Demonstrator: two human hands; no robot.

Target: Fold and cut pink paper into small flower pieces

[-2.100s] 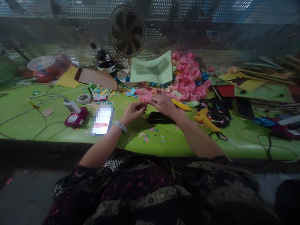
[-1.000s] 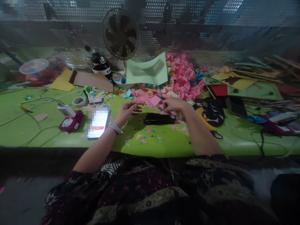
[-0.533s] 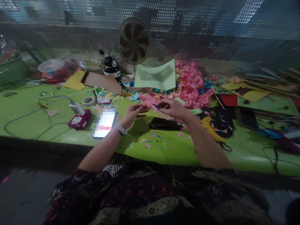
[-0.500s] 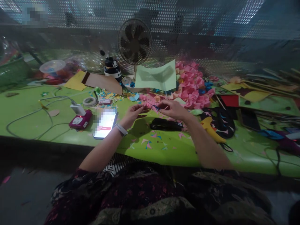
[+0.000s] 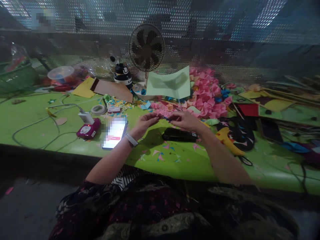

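My left hand [image 5: 145, 122] and my right hand [image 5: 183, 120] meet over the green table [image 5: 30, 116], fingertips pinched together on a small blue paper piece [image 5: 168, 118] held between them. A white band sits on my left wrist. Just under the hands lies a black stapler [image 5: 178, 135]. Loose pink and blue paper triangles [image 5: 160, 155] are scattered in front of it. A heap of folded pink paper pieces [image 5: 207, 95] rises behind my right hand.
A lit phone [image 5: 114, 133] lies left of my left hand, beside a magenta device [image 5: 88, 128] with a white charger and cables. A small fan [image 5: 146, 48] and a pale green sheet [image 5: 170, 86] stand at the back. A yellow glue gun [image 5: 228, 141] lies right.
My right hand left the stapler area and rose to meet my left hand; both now pinch the small blue piece. The view shifted slightly with my head.
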